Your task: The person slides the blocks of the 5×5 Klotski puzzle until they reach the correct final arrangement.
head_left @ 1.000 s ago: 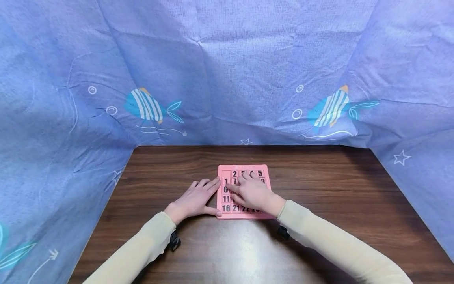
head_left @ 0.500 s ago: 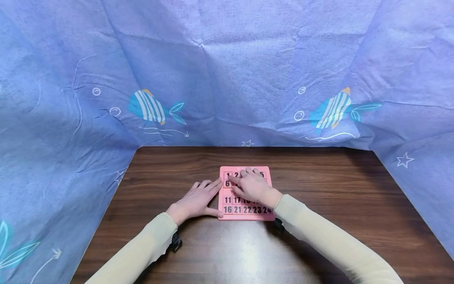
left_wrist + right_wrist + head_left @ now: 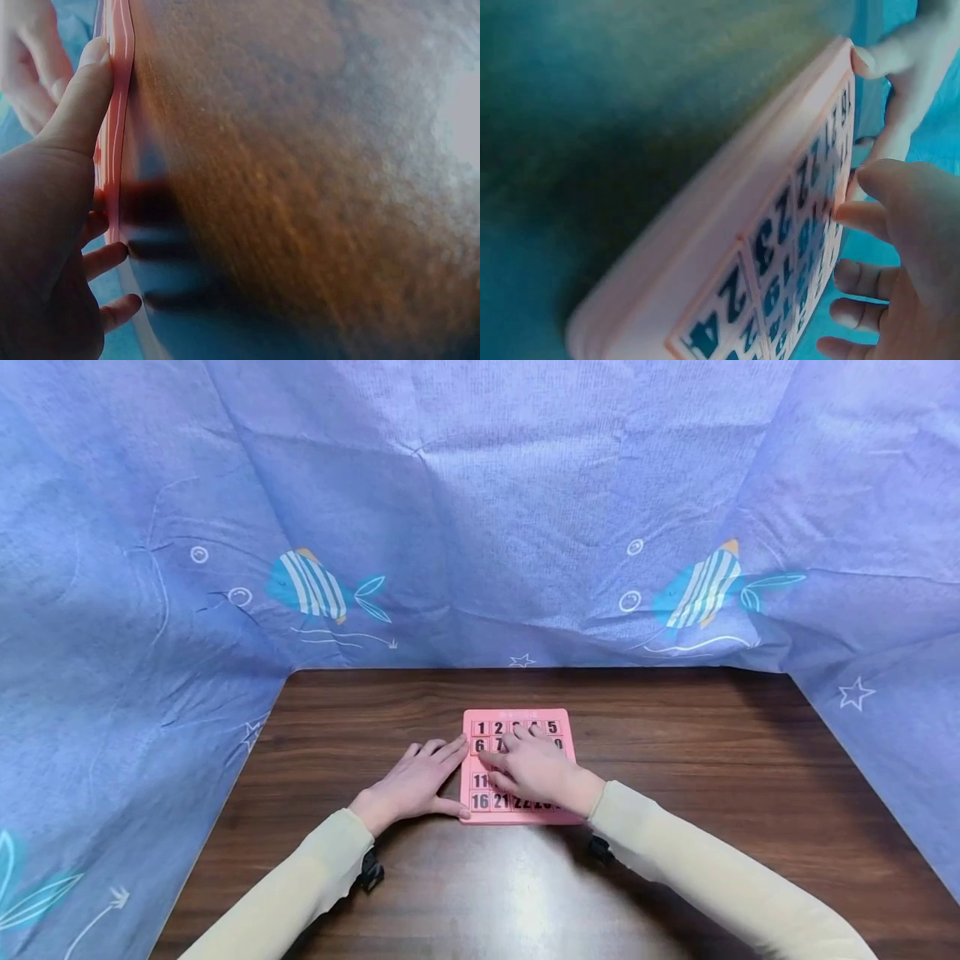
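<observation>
A pink sliding number puzzle [image 3: 517, 818] lies flat on the table, its tiles printed with black numbers. Tile 1 [image 3: 482, 728] fills its upper left corner, and tile 6 [image 3: 480, 746] sits just below. Under the 6 a blank slot shows at the left of the third row. My left hand [image 3: 411, 783] braces the puzzle's left side, thumb at the near corner and fingertips farther up, fingers extended. My right hand [image 3: 542, 770] is over the tiles, covering many of them; its index fingertip is right below the 6. The right wrist view shows its other fingers loosely bent.
The dark wood-grain table [image 3: 360, 710] extends around the puzzle on all sides. Blue cloth [image 3: 517, 527] with printed fish hangs behind it and along both sides. Dark wrist devices [image 3: 371, 870] sit under the sleeves.
Tiles 1 and 6 have slid away from me by one row, so the blank slot moved from the top left corner to the third row. The right hand went forward, then came back.
</observation>
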Demonstrator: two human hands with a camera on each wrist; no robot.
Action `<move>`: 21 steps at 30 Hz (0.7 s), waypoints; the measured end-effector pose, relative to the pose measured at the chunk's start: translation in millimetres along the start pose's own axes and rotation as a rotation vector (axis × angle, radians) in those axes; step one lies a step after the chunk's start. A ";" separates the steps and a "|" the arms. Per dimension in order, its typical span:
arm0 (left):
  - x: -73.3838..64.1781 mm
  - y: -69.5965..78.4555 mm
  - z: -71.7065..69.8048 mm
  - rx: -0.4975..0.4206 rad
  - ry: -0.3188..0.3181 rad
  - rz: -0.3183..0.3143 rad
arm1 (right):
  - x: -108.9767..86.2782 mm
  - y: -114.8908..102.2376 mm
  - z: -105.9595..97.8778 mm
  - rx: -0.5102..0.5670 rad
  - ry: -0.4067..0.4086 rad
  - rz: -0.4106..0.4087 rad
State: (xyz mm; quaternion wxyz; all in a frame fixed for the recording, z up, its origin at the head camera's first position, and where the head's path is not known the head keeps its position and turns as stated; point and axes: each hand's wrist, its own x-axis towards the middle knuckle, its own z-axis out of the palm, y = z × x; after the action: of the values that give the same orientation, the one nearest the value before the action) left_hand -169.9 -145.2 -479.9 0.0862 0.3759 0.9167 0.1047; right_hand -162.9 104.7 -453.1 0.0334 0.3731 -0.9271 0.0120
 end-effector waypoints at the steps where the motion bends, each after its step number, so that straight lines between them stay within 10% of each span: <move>1: 0.1 0.3 -0.8 0.002 0.001 -0.001 | -1.5 -0.9 -0.1 -0.004 -0.003 -0.002; 10: 0.8 2.5 -2.6 0.002 -0.004 -0.005 | -6.0 -2.1 -0.6 -0.004 -0.032 0.025; 21: 1.0 0.6 -0.6 -0.006 -0.027 -0.024 | -27.4 -2.5 5.5 -0.052 0.042 -0.143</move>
State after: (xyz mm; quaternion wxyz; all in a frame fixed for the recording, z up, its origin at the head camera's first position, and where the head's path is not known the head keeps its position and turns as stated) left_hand -170.3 -144.2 -479.2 0.1010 0.3659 0.9196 0.1010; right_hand -141.9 121.6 -460.5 0.0633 0.4372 -0.8971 -0.0068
